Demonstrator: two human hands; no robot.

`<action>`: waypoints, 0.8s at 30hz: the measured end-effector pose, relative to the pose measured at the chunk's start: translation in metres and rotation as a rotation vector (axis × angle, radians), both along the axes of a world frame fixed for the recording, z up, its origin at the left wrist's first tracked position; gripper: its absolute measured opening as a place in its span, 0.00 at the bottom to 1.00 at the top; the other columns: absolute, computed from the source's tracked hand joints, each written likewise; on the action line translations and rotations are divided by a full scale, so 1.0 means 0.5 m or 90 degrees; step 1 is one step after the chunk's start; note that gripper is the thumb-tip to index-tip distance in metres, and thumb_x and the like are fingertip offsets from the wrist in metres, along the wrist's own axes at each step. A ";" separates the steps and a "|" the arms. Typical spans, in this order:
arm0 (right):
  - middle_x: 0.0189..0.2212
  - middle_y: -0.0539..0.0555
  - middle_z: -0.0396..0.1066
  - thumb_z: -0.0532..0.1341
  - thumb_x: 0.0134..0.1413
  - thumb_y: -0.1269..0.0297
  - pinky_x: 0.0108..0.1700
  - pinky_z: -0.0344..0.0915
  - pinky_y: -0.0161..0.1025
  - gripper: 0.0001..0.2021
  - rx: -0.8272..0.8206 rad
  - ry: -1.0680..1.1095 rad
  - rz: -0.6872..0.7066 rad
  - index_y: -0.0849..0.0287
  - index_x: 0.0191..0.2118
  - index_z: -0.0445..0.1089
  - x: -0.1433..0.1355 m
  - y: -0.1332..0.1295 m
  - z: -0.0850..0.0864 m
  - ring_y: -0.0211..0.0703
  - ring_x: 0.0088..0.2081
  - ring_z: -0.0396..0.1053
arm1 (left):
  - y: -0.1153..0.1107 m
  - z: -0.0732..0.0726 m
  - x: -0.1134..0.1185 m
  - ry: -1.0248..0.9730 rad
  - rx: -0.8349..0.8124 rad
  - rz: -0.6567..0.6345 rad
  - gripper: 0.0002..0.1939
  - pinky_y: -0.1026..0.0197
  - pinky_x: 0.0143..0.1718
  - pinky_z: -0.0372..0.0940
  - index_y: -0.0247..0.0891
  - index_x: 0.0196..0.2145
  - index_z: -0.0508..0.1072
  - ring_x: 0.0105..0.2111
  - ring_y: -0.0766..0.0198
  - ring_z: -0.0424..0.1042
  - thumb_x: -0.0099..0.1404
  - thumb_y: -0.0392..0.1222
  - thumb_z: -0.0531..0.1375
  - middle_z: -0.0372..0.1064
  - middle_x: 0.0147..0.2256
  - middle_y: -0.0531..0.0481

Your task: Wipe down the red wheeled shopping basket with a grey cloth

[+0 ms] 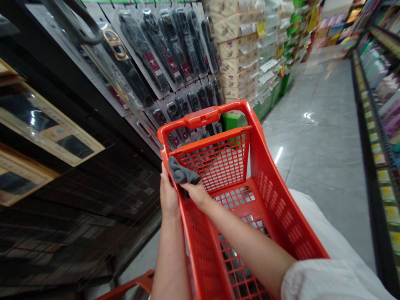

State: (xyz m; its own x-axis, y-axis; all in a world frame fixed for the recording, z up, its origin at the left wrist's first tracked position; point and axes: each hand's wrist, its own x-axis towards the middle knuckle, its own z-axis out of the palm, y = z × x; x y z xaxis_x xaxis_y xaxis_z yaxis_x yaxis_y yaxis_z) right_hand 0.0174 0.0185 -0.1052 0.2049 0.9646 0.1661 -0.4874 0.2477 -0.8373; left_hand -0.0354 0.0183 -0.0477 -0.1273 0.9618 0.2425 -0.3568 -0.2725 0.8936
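A red plastic shopping cart [271, 208] with grid walls and a handle bar at its far end fills the middle of the view. My right hand [195, 192] reaches across the basket and holds a dark grey cloth [183, 173] against the inner side of the left rim near the handle corner. On the outside of that same rim lies my left hand [168, 193], its fingers wrapped against the edge and partly hidden by it.
Packaged belts [171, 41] hang on a rack ahead, beside stacked beige packs [237, 54]. Boxed goods [53, 125] stand on dark shelving at the left. A tiled aisle [325, 125] runs along the right, bordered by another shelf. Part of another red cart [137, 283] shows below.
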 end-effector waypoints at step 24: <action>0.39 0.50 0.78 0.64 0.44 0.55 0.63 0.59 0.51 0.17 -0.065 0.006 -0.013 0.51 0.43 0.75 -0.020 -0.078 -0.118 0.49 0.52 0.70 | -0.030 0.024 0.013 0.066 0.021 0.062 0.23 0.58 0.66 0.50 0.45 0.59 0.70 0.66 0.58 0.54 0.68 0.51 0.57 0.60 0.63 0.51</action>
State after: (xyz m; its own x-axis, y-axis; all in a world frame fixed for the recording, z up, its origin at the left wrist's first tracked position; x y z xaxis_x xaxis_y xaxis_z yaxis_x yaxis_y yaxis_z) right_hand 0.0076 -0.0206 -0.1643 0.2254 0.9721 0.0654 -0.4911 0.1714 -0.8541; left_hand -0.0291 0.0031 -0.0358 -0.1921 0.9373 0.2909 -0.2339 -0.3316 0.9140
